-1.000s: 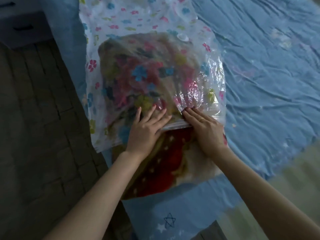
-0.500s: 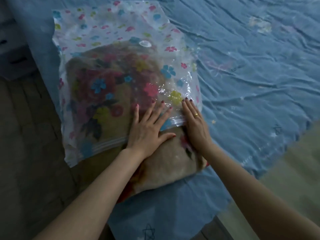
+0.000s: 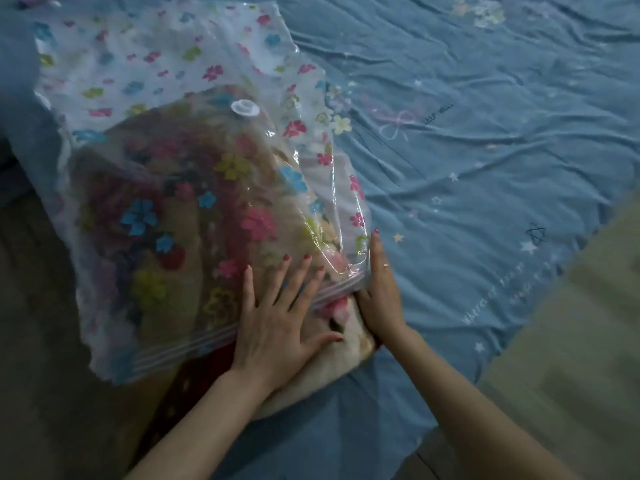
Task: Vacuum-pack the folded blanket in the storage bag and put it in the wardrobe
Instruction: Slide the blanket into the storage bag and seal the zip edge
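Mostly inside already: the folded blanket [image 3: 194,216] is lying in the flower-print storage bag [image 3: 166,81] on the blue bedsheet [image 3: 485,168], near the bed's corner, with its near end [image 3: 311,372] sticking out past the zip strip [image 3: 187,348]. The bag's long axis is running away from the person and slightly left; the mouth is facing the person and the white valve [image 3: 245,108] is sitting toward the far end.

Left hand [image 3: 277,323] is lying flat, fingers spread and straight, pressing across the bag mouth, palm on the exposed blanket, gripping nothing. Right hand [image 3: 381,292] is standing on edge against the bag's right side, fingers straight, pressing at the mouth's corner, also holding nothing.

Judgement: stuffing step is not finished. The exposed end is lying right under and between both hands, so the push needs to go forward along the bag's long axis, toward the valve. Left hand is nearer the bulk; right is only touching the side. Zip is not sealed yet.
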